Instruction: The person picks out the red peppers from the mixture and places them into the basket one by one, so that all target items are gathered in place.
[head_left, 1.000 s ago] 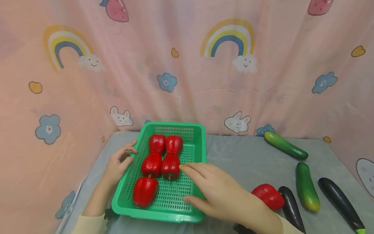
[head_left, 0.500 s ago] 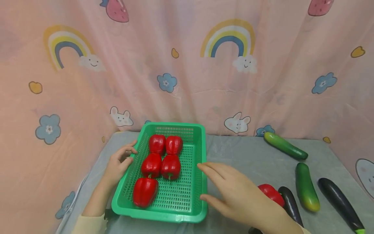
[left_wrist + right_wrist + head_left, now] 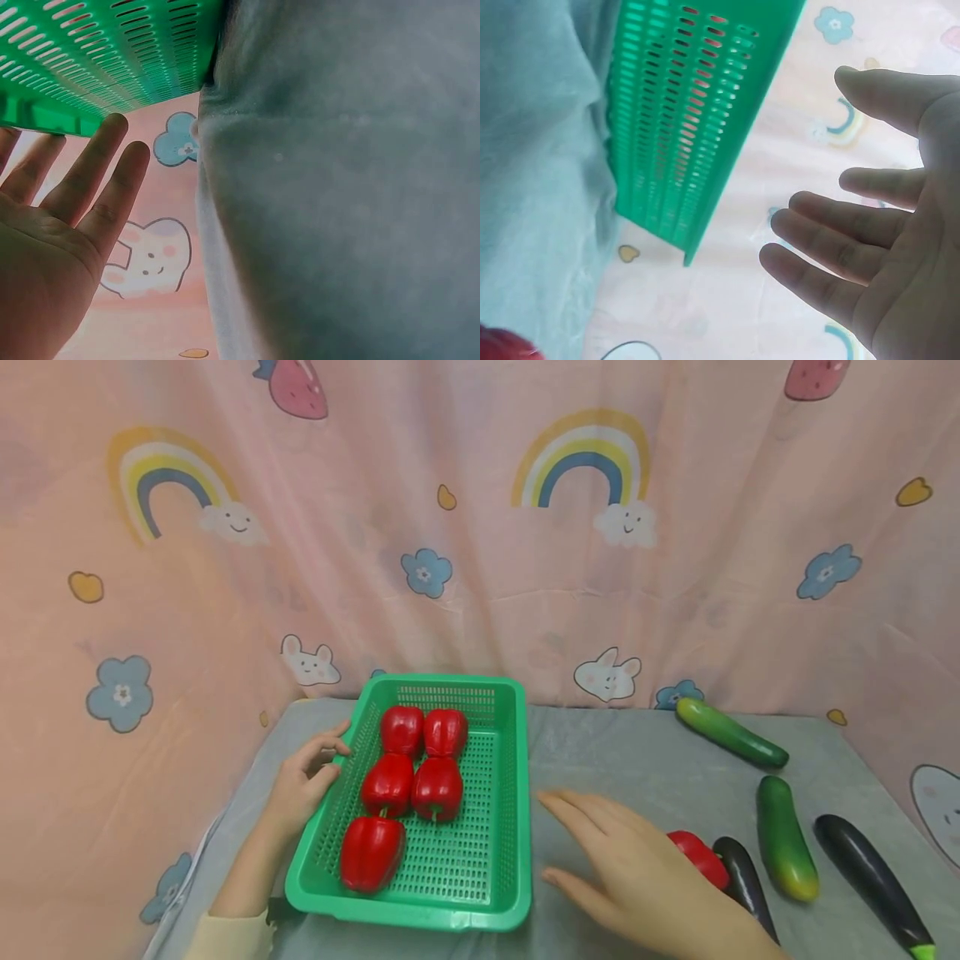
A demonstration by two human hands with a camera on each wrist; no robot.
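Several red bell peppers (image 3: 372, 853) lie in the left part of a green perforated basket (image 3: 450, 917). At the basket's left rim is my left hand (image 3: 302, 785), its fingertips right against the edge. The left wrist view shows those fingers (image 3: 101, 172) fairly straight below the rim. My right hand (image 3: 626, 868) hovers to the right of the basket with fingers extended and nothing in it. In the right wrist view, the thumb and fingers (image 3: 836, 259) are spread apart from the basket's side wall (image 3: 682, 127). Another red bell pepper (image 3: 699, 858) is partly hidden behind the right hand.
On the grey cloth-covered table (image 3: 600, 743), a dark eggplant (image 3: 742, 881) lies beside the outer pepper. Two green cucumbers (image 3: 731, 733) and another eggplant (image 3: 870, 877) lie farther right. A pink patterned curtain (image 3: 480, 635) hangs behind the table.
My right hand has moved right, from over the basket to outside its right rim, covering more of the outer pepper. The left hand and the peppers in the basket stay put.
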